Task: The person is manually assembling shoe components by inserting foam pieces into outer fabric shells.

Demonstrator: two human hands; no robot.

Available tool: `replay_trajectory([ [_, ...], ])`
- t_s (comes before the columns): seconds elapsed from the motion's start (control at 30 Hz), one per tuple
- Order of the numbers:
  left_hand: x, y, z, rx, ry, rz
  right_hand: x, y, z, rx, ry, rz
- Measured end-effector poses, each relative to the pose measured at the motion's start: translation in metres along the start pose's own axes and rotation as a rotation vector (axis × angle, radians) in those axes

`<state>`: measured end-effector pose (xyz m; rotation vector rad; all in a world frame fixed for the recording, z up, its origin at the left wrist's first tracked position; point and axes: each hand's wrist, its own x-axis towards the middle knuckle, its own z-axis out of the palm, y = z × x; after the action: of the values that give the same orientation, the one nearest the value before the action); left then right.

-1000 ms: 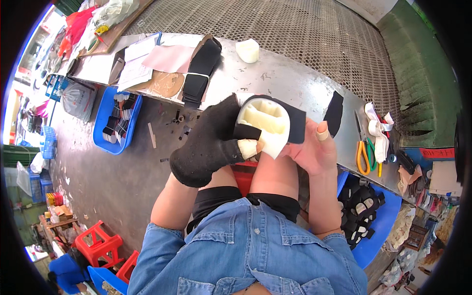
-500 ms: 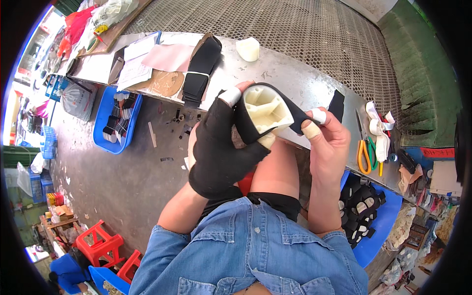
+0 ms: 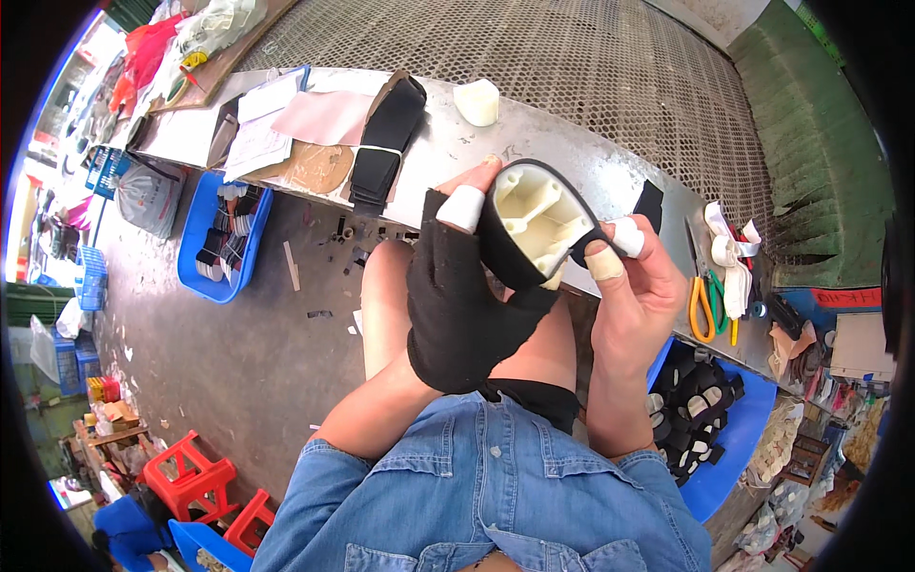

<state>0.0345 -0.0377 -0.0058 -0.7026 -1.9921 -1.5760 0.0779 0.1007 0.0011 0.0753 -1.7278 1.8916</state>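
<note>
My left hand (image 3: 469, 310), in a black fingerless glove with white tape on a finger, grips a hollow cream plastic block (image 3: 522, 221) that looks like a shoe heel. Its ribbed open side faces up. A black fabric strip (image 3: 507, 255) lies around its outer wall. At the block's right corner, my bare right hand (image 3: 631, 310) pinches the strip's end between taped thumb and index finger. A second cream block (image 3: 477, 102) rests on the metal bench beyond my left hand. Bundled black strips (image 3: 386, 143) lie to its left.
Orange-handled scissors (image 3: 702, 307) and a green-handled tool (image 3: 717, 297) lie on the bench (image 3: 562, 143) at right. Beneath is a blue bin (image 3: 753, 419) of black-covered pieces. Another blue bin (image 3: 202, 278) and red stools (image 3: 195, 481) stand on the floor at left.
The block has shifted slightly right and turned in my left hand. The strip, stretched out from the block before, now lies close around its right side, and my right hand is nearer to it.
</note>
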Motion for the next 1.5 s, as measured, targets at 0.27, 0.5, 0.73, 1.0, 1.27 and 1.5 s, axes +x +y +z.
replay_trajectory([
  [0.27, 0.019, -0.005, -0.010, -0.394, -0.195, -0.348, 0.012, 0.021, -0.017, -0.029, -0.151, -0.041],
  [0.5, 0.013, -0.016, -0.017, -0.506, -0.368, -0.328, 0.015, 0.015, -0.011, -0.096, -0.203, -0.017],
  [0.73, 0.018, -0.026, -0.019, -0.251, -0.396, -0.128, 0.042, -0.012, -0.015, -0.412, -0.376, -0.240],
  [1.0, 0.017, -0.026, -0.021, -0.228, -0.440, -0.122, 0.047, -0.017, -0.009, -0.471, -0.432, -0.116],
  [1.27, 0.007, -0.017, -0.015, -0.467, -0.313, -0.312, 0.017, -0.010, 0.003, -0.468, -0.195, 0.007],
  [1.5, 0.008, -0.021, -0.013, -0.441, -0.233, -0.188, 0.008, 0.009, 0.000, -0.209, -0.135, 0.117],
])
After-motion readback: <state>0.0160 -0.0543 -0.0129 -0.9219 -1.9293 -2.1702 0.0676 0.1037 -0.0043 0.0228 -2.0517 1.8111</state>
